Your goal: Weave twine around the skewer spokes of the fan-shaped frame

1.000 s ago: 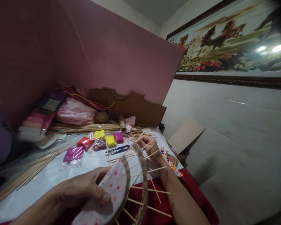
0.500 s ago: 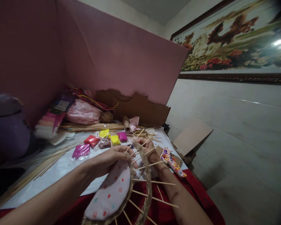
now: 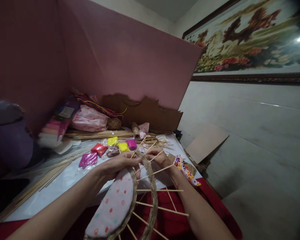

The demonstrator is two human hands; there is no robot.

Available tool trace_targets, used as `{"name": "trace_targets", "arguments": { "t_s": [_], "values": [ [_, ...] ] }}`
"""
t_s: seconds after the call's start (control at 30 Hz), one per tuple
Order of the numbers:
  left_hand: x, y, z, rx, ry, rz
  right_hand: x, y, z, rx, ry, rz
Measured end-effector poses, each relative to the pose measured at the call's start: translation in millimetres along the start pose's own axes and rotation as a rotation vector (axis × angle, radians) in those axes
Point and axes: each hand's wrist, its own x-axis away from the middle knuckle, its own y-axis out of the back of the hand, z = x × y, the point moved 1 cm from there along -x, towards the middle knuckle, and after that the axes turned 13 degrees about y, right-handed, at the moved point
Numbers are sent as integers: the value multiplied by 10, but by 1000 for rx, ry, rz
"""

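A half-round piece of handwork stands tilted between my hands, with a white dotted fabric panel point(image 3: 115, 203), twine-woven bands point(image 3: 152, 186) and thin wooden sticks point(image 3: 173, 211) fanning outward. My left hand point(image 3: 123, 162) grips it near the top end, thumb on the near side and fingertips partly behind the sticks. Just right of the outer band, my right hand point(image 3: 159, 158) has its fingers pinched together close to the upper sticks. What lies inside that pinch is hidden by the band and sticks. The lower end runs out of view at the bottom.
Colored clay packets point(image 3: 98, 148) lie on the white tabletop point(image 3: 62, 183). Behind are stick bundles point(image 3: 100, 134), a twine ball point(image 3: 114, 124), a twine spool point(image 3: 135, 130) and torn cardboard point(image 3: 142, 111). A flowered cloth piece point(image 3: 186, 170) sits right; a purple bin point(image 3: 10, 140) stands left.
The handwork and both hands have shifted slightly left in view. My right hand's fingers have drawn in closer to the outer band near its top. The left hand keeps its grip.
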Motion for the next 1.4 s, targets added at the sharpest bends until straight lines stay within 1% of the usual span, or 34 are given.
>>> {"name": "trace_targets", "arguments": {
  "t_s": [0.13,0.23,0.37,0.53,0.6,0.73,0.83,0.93,1.0,1.1,1.17,1.27,1.4],
  "values": [
    [-43,-18,68,20,16,64,-7,-9,-118,3,4,-69],
    [-60,-43,106,39,28,54,-4,-39,-171,24,-2,-108],
    [-61,-66,139,53,-3,31,-12,-57,-182,59,-6,-106],
    [-85,-61,202,42,-39,56,5,-89,-197,80,17,-87],
    [-95,-49,233,45,-45,83,14,-101,-199,89,38,-73],
    [-71,-31,287,13,7,194,1,-77,-166,138,109,-37],
    [-13,-45,300,-26,58,228,-26,-23,-127,199,165,-3],
    [46,-101,289,-46,104,214,-49,41,-78,271,222,26],
    [65,-146,278,-48,124,178,-60,81,-30,319,258,31],
    [59,-197,274,-46,160,131,-71,117,73,369,300,40],
    [42,-214,281,-70,170,137,-75,118,154,399,338,61],
    [15,-219,296,-110,155,135,-63,86,274,487,461,107],
    [-10,-203,318,-131,132,111,-11,-11,410,592,631,154]
  ]
}}
